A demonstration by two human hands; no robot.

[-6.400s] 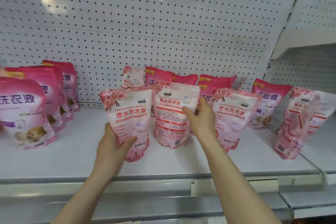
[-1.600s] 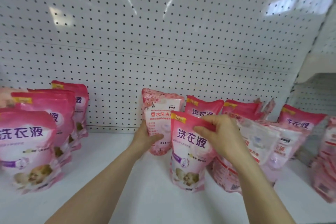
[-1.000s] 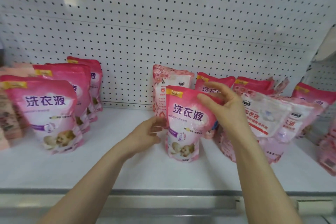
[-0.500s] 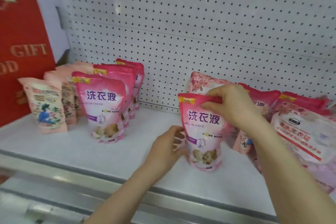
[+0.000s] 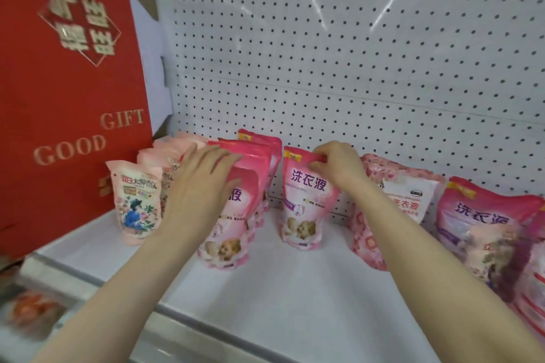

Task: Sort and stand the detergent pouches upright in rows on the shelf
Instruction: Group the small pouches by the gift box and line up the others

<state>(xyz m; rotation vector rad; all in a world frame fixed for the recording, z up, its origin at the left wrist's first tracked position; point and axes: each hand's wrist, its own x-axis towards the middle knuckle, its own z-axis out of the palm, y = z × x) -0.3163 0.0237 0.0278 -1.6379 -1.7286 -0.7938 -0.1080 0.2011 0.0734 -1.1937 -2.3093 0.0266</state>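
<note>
**Right hand pinches a pink pouch upright; left hand lies open on the row beside it**

On the white shelf (image 5: 283, 298), near the middle of the view, a deep-pink detergent pouch (image 5: 305, 209) with a puppy picture stands upright on its base, apart from its neighbours on both sides. The right hand (image 5: 336, 166) is closed on its top seam, fingers curled over the upper right corner in a pinch.

At about 9 o'clock from that pouch stands a front-to-back row of matching pink pouches (image 5: 236, 215). The left hand (image 5: 203, 183) rests on the front ones with fingers stretched out and spread, palm down against the tops; it grips nothing.

Farther toward 9 o'clock, pale peach pouches (image 5: 134, 203) line up in a second row, the front one printed with a figure in blue. A large red gift box (image 5: 67, 91) lettered "GOOD GIFT" stands at the shelf's far left end, just beside them.

At 3 o'clock from the held pouch, a floral pink-and-white pouch (image 5: 404, 194) leans behind the right forearm, and beyond it another puppy-print pouch (image 5: 483, 224) tilts near the right edge; more pouches there are blurred and cut off. The white pegboard (image 5: 339, 53) backs the shelf at 12 o'clock.
</note>
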